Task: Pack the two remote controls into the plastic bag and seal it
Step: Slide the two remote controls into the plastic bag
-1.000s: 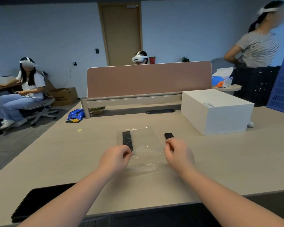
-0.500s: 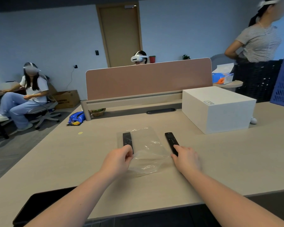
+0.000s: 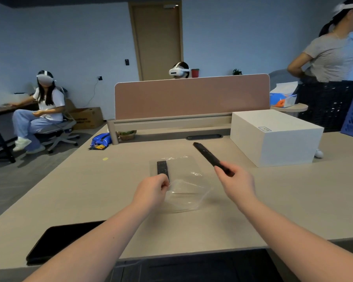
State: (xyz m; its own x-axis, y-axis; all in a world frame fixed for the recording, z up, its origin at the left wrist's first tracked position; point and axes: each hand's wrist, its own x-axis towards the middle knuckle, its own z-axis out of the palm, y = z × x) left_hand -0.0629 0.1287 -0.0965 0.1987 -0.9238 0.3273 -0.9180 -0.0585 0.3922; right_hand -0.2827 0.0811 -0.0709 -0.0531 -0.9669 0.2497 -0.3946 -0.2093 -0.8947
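Right hand (image 3: 237, 183) gripping one remote (image 3: 207, 154); left hand (image 3: 152, 191) pinching one bag (image 3: 183, 188), second remote (image 3: 162, 169) inside.

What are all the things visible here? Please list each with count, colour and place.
remote controls: 2, black; one inside the plastic bag, one lifted in the right hand
plastic bag: 1, clear; desk centre, mouth raised
white box: 1, white; desk, right
tablet: 1, black; near left desk edge
divider panel: 1, pinkish; desk's far edge
cardboard box: 1, brown; floor, left
other people: 3; two wearing white headsets
hands: left pinching the bag's mouth, right gripping a remote
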